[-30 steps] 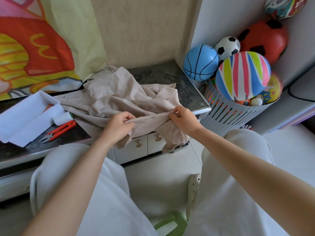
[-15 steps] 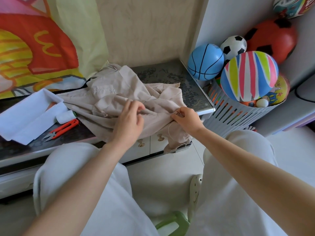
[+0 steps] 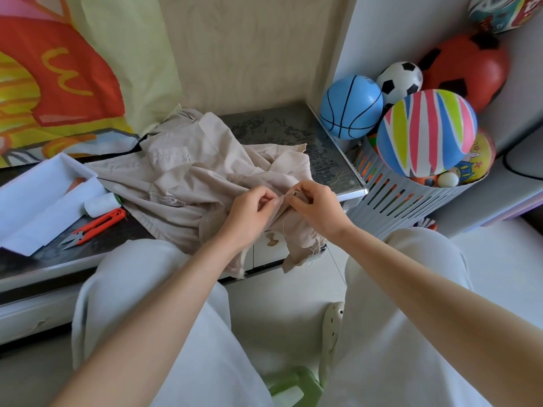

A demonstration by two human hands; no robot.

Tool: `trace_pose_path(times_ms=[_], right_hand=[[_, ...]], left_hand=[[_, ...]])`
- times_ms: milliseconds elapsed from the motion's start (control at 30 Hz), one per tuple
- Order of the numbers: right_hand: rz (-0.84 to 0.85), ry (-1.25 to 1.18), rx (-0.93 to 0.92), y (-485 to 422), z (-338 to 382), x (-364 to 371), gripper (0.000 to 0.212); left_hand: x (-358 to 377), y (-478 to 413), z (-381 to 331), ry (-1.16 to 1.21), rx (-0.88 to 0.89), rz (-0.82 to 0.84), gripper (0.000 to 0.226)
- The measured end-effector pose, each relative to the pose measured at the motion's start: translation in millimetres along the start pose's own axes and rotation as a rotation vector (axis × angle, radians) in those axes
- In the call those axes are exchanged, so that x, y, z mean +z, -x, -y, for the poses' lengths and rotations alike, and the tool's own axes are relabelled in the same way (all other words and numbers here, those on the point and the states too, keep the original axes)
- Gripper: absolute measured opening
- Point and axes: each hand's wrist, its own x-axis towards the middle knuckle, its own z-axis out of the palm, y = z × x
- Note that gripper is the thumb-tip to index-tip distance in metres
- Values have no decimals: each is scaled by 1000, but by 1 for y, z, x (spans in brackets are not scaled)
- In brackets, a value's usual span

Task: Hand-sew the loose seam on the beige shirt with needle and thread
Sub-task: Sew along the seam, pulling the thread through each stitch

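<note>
The beige shirt (image 3: 188, 174) lies crumpled on a low dark-topped cabinet (image 3: 282, 127), one corner hanging over the front edge. My left hand (image 3: 249, 212) pinches a fold of the shirt's seam between thumb and fingers. My right hand (image 3: 314, 207) is closed on the same fold just to the right, and a thin needle tip (image 3: 298, 188) sticks up above its fingers. A thread (image 3: 338, 265) trails down from the cloth toward my right knee. A white thread spool (image 3: 101, 204) and orange snips (image 3: 97, 226) lie left of the shirt.
An open white box (image 3: 35, 198) sits at the left of the cabinet. A slatted basket (image 3: 405, 198) full of balls stands right of the cabinet. My knees in pale trousers are below, with a green stool (image 3: 293, 386) between them.
My left hand let go of the stretched seam, swung right over the shirt and now pinches the cloth next to my right hand. The two hands have come together.
</note>
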Motion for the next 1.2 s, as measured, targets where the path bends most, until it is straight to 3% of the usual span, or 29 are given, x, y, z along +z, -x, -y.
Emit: trace_pose_path(times_ms=[167, 300, 433, 500, 700, 867, 933, 1067, 1200], right_hand=[[72, -1, -13, 2, 2, -3, 15], [82, 54, -23, 0, 0, 1, 30], [99, 43, -28, -1, 3, 3, 34], [114, 45, -36, -1, 4, 2, 36], [132, 75, -8, 1, 3, 1, 40], [176, 207, -5, 3, 7, 2, 25], [68, 180, -54, 7, 10, 0, 35], [-124, 89, -218, 21, 16, 1, 32], [-34, 51, -163, 32, 19, 6, 13]], left_hand=[[-2, -2, 3, -31, -40, -15, 14], [0, -6, 4, 185, -207, -8, 26], [-5, -2, 0, 309, -296, 19, 22], [-7, -1, 1, 338, -316, 45, 34], [-9, 5, 4, 222, -241, 50, 11], [-12, 5, 5, 212, -216, -14, 13], [-12, 4, 5, 228, -211, -30, 13], [-12, 4, 4, 253, -219, -33, 10], [-12, 5, 4, 271, -211, -50, 14]])
